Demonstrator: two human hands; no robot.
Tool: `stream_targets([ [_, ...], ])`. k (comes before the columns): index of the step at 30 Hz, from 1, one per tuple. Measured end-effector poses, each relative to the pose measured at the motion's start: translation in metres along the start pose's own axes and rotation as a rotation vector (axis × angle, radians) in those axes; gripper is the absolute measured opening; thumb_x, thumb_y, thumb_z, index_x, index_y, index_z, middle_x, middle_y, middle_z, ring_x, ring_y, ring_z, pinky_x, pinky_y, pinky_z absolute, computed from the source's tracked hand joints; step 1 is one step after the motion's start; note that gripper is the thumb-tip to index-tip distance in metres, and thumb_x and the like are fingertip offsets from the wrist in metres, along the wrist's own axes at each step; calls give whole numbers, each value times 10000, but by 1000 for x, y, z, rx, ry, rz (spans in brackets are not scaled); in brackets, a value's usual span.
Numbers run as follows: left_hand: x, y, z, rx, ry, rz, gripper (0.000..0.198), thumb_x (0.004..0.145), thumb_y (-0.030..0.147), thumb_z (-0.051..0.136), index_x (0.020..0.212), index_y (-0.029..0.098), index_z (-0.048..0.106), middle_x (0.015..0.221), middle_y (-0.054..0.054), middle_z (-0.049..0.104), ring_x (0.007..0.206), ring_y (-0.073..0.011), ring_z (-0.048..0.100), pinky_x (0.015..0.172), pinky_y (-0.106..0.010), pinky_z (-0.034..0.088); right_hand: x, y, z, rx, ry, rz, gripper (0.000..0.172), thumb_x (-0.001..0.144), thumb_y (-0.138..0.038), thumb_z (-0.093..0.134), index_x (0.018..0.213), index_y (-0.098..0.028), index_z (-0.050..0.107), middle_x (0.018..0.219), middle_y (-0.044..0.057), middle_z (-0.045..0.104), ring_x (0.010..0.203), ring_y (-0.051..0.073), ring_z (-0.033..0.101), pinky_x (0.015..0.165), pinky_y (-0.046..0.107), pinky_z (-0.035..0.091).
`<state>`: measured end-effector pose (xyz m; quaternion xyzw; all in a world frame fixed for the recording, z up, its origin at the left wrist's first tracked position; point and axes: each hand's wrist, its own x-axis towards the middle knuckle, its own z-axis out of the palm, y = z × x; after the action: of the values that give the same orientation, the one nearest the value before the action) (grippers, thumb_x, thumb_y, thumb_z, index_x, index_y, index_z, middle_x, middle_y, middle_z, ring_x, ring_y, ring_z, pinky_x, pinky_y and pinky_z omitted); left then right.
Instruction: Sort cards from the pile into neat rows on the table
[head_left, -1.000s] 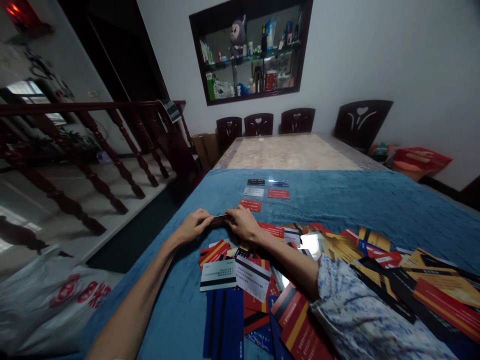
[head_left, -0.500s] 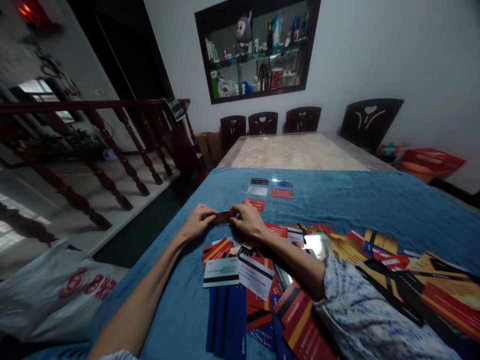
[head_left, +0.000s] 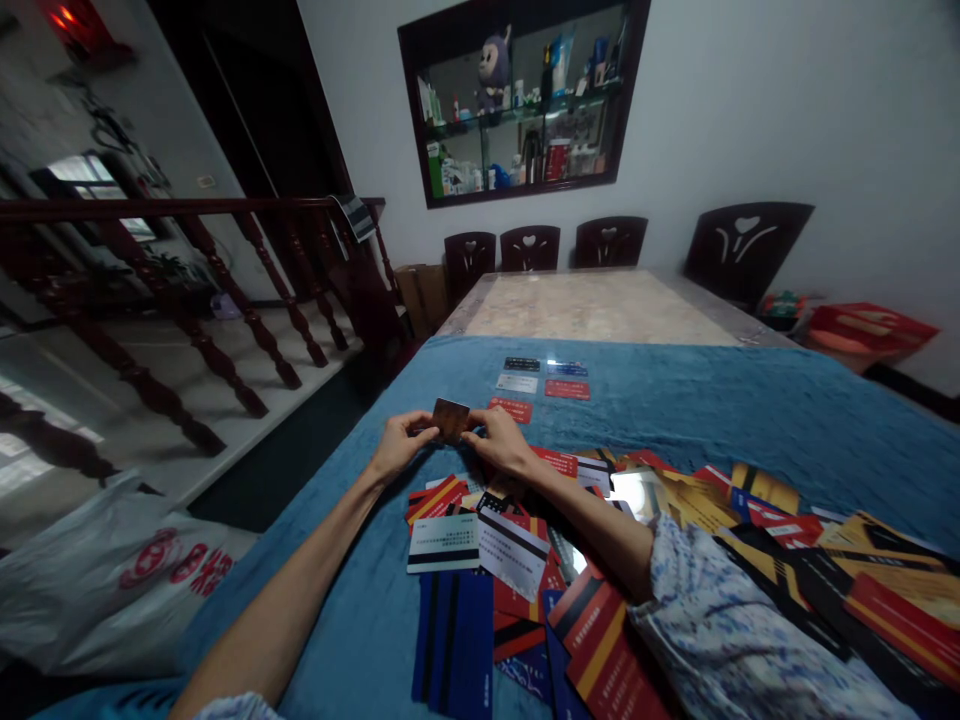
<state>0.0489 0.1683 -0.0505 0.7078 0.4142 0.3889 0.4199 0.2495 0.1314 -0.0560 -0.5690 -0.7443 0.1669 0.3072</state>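
A brown card (head_left: 451,421) is held up by its two side edges, tilted so its broad face shows. My left hand (head_left: 403,443) pinches its left edge, and my right hand (head_left: 501,440) grips the right edge between thumb and fingers. Just beyond my right hand lies a red card (head_left: 511,409) flat on the cloth. Farther off are a white card (head_left: 517,384), another red card (head_left: 568,389), a black card (head_left: 521,364) and a blue card (head_left: 567,368). Under my right forearm spreads a loose heap of cards, with a white striped card (head_left: 513,550) and blue cards (head_left: 452,640) near me.
A blue cloth (head_left: 675,400) covers the near part of the table (head_left: 600,300). More gold, red and black cards (head_left: 862,550) spread to the right. Dark chairs (head_left: 611,242) stand behind. At left are a wooden railing (head_left: 225,208) and a white plastic bag (head_left: 112,590).
The brown card has tipped up, from nearly edge-on to showing its broad face. Both hands keep hold of it in about the same place. The view has shifted slightly.
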Motion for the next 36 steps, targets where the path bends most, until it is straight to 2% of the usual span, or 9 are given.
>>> stream_targets([
  [5,-1,-1,8,-96,-13,-36,378,636,405,799,891,138,721,887,-67,759,831,-222,698,837,-358,541,0,0,1,7,-32,-21,257,893,-261,568,1093,-221,723,989,46,758,949,226,654,825,291,467],
  [8,0,-1,9,-95,-37,-25,436,620,402,812,952,132,730,951,-79,764,897,-243,695,872,-373,531,-2,-5,-2,-73,-13,14,243,924,-249,527,1082,-205,707,1003,67,746,947,212,643,830,284,445],
  [11,2,-3,4,-68,-12,4,453,622,404,807,975,131,735,995,-84,758,949,-258,682,890,-381,525,-5,-10,-5,-166,12,14,256,951,-224,475,1105,-209,680,1044,76,734,998,218,603,849,306,416],
  [15,5,-8,-6,24,81,34,376,620,379,786,912,149,726,946,-64,747,945,-244,669,862,-355,512,-9,-15,-7,-248,38,-17,291,962,-202,434,1141,-227,662,1125,77,703,1080,253,522,843,347,389],
  [18,6,-9,-12,78,104,65,330,650,351,744,916,158,710,946,-61,737,947,-233,663,834,-334,498,-10,-15,-6,-291,15,-31,295,952,-188,436,1136,-231,663,1160,89,675,1092,263,486,833,362,385],
  [23,4,-4,-14,264,67,131,309,719,308,664,1000,179,669,915,-35,720,879,-199,659,762,-299,479,-10,-14,-6,-344,-18,-47,307,954,-179,427,1159,-235,648,1168,92,656,1096,265,469,836,375,390],
  [29,-2,-5,-10,515,-14,239,279,752,221,623,1030,208,608,926,-17,692,881,-187,627,841,-332,479,-11,-15,-6,-421,-29,-63,319,967,-194,415,1209,-243,617,1197,106,643,1118,276,460,842,382,393],
  [36,-3,-11,-7,632,-51,263,349,756,170,635,1096,209,569,932,-16,659,852,-183,617,831,-336,503,-15,-21,-5,-512,-27,-35,316,966,-248,420,1253,-217,548,1196,134,642,1136,290,480,869,407,390],
])
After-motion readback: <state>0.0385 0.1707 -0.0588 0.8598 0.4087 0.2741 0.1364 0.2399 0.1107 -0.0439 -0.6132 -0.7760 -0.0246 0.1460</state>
